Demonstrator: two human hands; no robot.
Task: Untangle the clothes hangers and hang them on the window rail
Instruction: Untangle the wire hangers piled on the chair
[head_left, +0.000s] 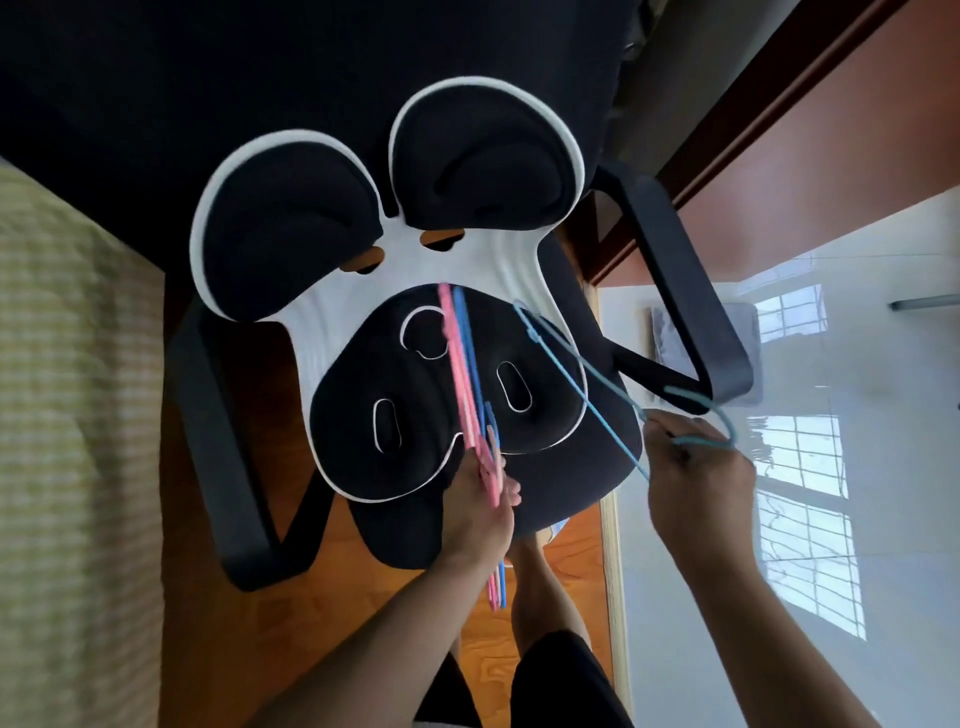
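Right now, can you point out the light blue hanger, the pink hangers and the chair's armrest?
light blue hanger (582, 379): head view, on its straight wire arm.
pink hangers (457, 358): head view, mid-length on the pink bundle.
chair's armrest (675, 275): head view, on the black armrest's top bar, at right.

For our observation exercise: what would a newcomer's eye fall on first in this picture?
First, the black-and-white posture cushion on the office chair, filling the centre. Next, the colour: the left hand grips a bundle of pink and blue hangers above the seat, while the right hand holds a light-blue hanger off to the right.
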